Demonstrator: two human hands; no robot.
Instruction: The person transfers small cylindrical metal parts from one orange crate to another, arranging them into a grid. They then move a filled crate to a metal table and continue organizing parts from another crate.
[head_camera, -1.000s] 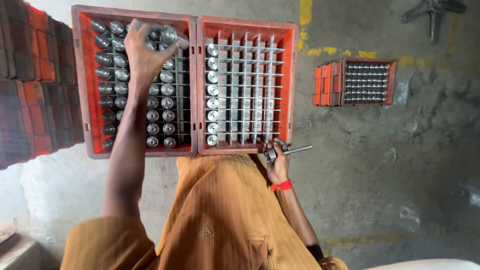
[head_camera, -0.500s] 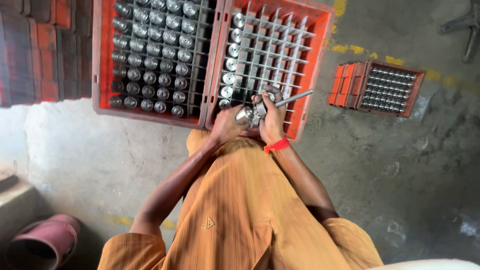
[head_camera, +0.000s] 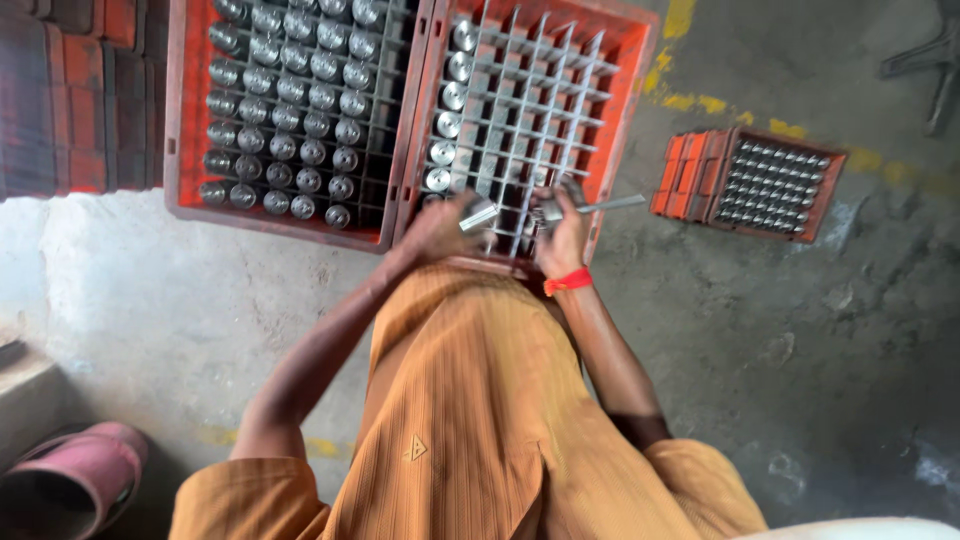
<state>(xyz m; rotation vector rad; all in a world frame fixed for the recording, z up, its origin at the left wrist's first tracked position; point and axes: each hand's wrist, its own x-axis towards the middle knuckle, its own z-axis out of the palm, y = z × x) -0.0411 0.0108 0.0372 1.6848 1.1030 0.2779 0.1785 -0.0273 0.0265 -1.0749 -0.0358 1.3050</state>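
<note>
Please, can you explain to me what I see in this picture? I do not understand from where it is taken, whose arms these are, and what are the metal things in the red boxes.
The camera sits on a person's head and looks down, so you see that person's own arms and orange clothing. On the grey floor stand two red crates side by side. The left crate is nearly full of shiny metal cylinders, each in its own cell. The right crate has a grid of mostly empty cells, with one column of cylinders on its left side. The left hand holds one metal cylinder over the right crate. The right hand, with an orange wristband, holds a thin metal tool. A third, smaller crate lies further right.
</note>
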